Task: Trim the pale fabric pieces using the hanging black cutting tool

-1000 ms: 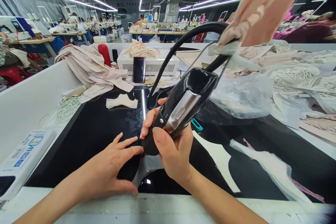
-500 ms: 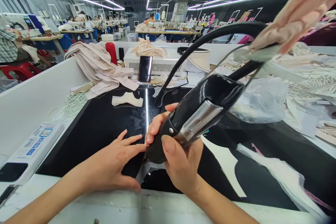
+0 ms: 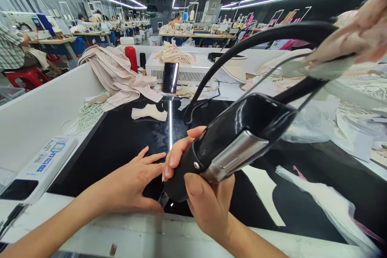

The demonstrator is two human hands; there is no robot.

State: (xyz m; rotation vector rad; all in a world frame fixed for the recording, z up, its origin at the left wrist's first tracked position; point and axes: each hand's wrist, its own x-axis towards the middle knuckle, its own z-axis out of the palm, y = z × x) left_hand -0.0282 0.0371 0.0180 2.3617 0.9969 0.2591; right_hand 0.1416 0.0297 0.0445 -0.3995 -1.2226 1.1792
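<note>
The white bench (image 3: 145, 234) is the largest, and over its middle lies a glossy black sheet (image 3: 99, 157). At the back, a heap of beige fabric (image 3: 113, 74) lies beside a vented white box (image 3: 154, 64). The black handheld tool (image 3: 229, 141) with a metal lever leans above the sheet, its lower end near the front edge – if it touches, I cannot tell. The right hand (image 3: 208, 205) has its grip closed around this lower end; the left hand (image 3: 133, 181) has its grip spread, fingers apart, just beside. A white cut piece (image 3: 264, 193) lies right of the tool, and a black phone (image 3: 170, 77) stands before the box
</note>
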